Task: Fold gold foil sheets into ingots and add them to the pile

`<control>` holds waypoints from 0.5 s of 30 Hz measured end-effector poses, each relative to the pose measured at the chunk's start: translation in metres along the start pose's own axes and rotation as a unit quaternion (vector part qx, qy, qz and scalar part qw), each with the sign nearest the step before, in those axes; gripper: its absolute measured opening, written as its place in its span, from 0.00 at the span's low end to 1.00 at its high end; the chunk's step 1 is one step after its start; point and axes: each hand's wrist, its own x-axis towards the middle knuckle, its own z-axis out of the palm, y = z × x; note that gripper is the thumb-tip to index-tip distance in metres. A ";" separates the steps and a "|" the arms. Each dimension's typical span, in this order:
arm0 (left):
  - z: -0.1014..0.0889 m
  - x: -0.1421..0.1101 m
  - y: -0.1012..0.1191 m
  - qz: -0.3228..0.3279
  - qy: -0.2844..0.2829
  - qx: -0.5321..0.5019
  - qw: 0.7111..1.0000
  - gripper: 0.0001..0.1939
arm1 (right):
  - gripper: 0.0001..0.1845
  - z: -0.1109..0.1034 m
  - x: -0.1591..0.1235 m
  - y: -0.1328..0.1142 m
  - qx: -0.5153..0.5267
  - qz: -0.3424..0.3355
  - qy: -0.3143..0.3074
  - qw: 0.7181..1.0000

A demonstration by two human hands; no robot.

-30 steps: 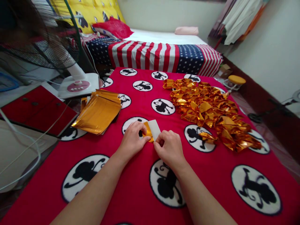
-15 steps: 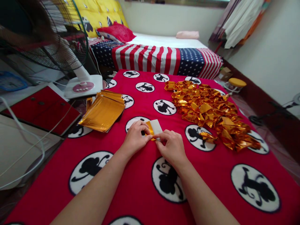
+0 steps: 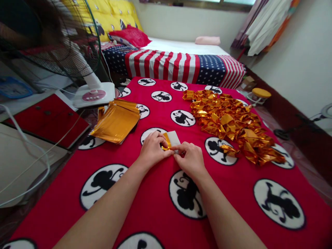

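Observation:
A small sheet of gold foil paper (image 3: pixel 173 138), partly folded, shows its white back and a gold strip between my hands. My left hand (image 3: pixel 154 147) pinches its left and near edge, thumb stretched toward the right. From the other side my right hand (image 3: pixel 190 157) grips the near edge with thumb and forefinger, and the fingertips of both hands almost meet. Left of them lies a stack of flat gold foil sheets (image 3: pixel 116 121). To the right spreads a heap of folded gold foil pieces (image 3: pixel 228 121), with one small piece (image 3: pixel 229 150) at its near side.
The red cloth (image 3: pixel 145 214) with monkey prints covers the table. A running fan (image 3: pixel 93 95) stands at the back left by a red box lid (image 3: pixel 48 116). Beyond is a bed with a striped, starred cover (image 3: pixel 168 65). A yellow stool (image 3: pixel 261 92) stands at the right.
Both hands stay on the foil paper; the left thumb and fingers have shifted slightly right along its near edge. The whole view has moved a little. Stack and heap are unchanged.

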 end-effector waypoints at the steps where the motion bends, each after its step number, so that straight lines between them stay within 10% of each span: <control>1: 0.000 0.000 0.000 0.001 0.001 0.004 1.000 0.11 | 0.12 0.000 0.000 0.000 0.001 0.000 -0.001 1.000; 15: -0.006 0.005 -0.011 0.008 -0.048 -0.072 0.996 0.07 | 0.15 -0.001 0.000 0.000 -0.002 -0.006 -0.003 1.000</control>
